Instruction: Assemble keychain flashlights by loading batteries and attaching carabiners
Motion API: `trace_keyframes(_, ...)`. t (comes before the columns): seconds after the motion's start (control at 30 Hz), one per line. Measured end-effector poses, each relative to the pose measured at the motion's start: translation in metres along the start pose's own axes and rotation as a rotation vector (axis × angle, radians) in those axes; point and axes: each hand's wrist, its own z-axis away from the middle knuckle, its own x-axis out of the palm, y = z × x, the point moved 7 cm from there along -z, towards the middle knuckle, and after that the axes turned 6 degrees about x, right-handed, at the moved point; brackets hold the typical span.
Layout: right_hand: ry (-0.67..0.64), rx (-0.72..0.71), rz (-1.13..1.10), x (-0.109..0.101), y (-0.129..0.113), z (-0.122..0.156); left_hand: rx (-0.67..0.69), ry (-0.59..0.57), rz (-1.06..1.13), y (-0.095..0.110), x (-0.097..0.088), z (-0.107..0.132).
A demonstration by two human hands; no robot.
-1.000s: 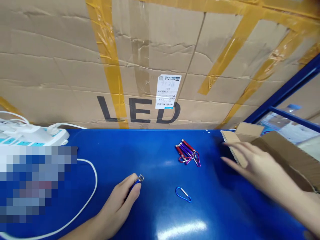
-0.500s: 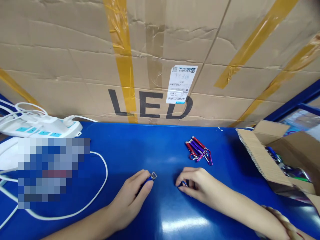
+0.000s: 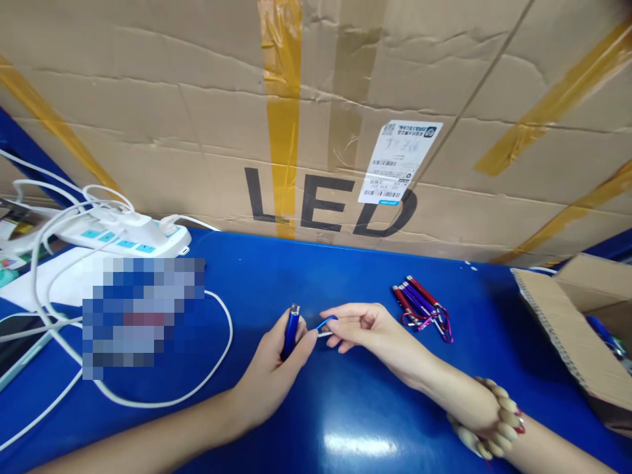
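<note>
My left hand (image 3: 261,378) is closed around a slim blue metal tube (image 3: 291,331), which looks like a small penlight; its silver end points up and away. Between the two hands lies a blue carabiner clip (image 3: 324,322), its left end by my left thumb. My right hand (image 3: 365,329) pinches the other end of that clip between thumb and fingers. Any link between tube and clip is hidden. Beyond my right hand, a bunch of similar red and purple penlights (image 3: 419,299) with carabiners rests on the blue table (image 3: 296,270).
A big taped carton (image 3: 207,131) marked LED stands along the back. At the left are a white power strip (image 3: 168,240), looped white cables (image 3: 230,329) and a blurred-out patch. An open cardboard box (image 3: 557,336) at the right contains more shiny pieces.
My hands have come together, the right one moving left with the blue clip. The blue tube now stands more upright in my left hand. The view has shifted left.
</note>
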Motion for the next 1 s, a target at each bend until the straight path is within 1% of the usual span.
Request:
trace_keyframes(0.1,-0.011,-0.031,0.085,0.004,-0.006,-0.004,0.030,0.038,0.001,0.000,-0.003,-0.001)
trace_keyframes(0.2,-0.048,-0.029,0.057,0.011,-0.009,-0.008,0.037,0.026,0.043,0.000,-0.001,-0.002)
trace_keyframes(0.33,-0.103,-0.079,0.025,0.021,-0.006,-0.011,0.091,0.037,0.088,0.004,-0.002,-0.004)
trace_keyframes(0.4,-0.082,-0.124,0.065,0.022,-0.004,-0.011,0.083,0.031,0.096,0.004,-0.002,-0.005)
trace_keyframes(0.43,-0.051,-0.163,0.114,0.020,-0.005,-0.011,0.064,0.021,0.110,0.002,-0.001,-0.005)
trace_keyframes(0.47,-0.001,-0.218,0.188,0.017,-0.009,-0.009,0.046,0.008,0.132,0.001,0.001,-0.005)
trace_keyframes(0.53,0.130,-0.374,0.391,0.011,-0.021,-0.002,0.032,-0.019,0.172,-0.001,0.003,-0.005)
trace_keyframes(0.6,0.229,-0.590,0.613,0.012,-0.036,0.011,0.060,-0.027,0.179,0.000,0.003,-0.005)
trace_keyframes(0.63,0.237,-0.713,0.726,0.017,-0.041,0.019,0.077,-0.029,0.179,0.001,0.002,-0.004)
trace_keyframes(0.7,0.189,-0.931,0.944,0.032,-0.045,0.032,0.087,-0.035,0.187,0.002,0.002,-0.003)
trace_keyframes(0.73,0.158,-0.998,1.029,0.038,-0.043,0.036,0.083,-0.040,0.201,0.002,0.002,-0.003)
trace_keyframes(0.77,0.133,-1.031,1.081,0.042,-0.041,0.038,0.075,-0.048,0.219,0.002,0.003,-0.002)
trace_keyframes(0.83,0.119,-1.032,1.062,0.043,-0.040,0.039,0.063,-0.057,0.250,0.004,0.003,-0.001)
trace_keyframes(0.93,0.125,-1.003,0.894,0.037,-0.044,0.037,0.054,-0.074,0.272,0.007,0.005,0.000)
trace_keyframes(1.0,0.131,-0.990,0.841,0.035,-0.046,0.037,0.045,-0.088,0.263,0.008,0.005,0.001)
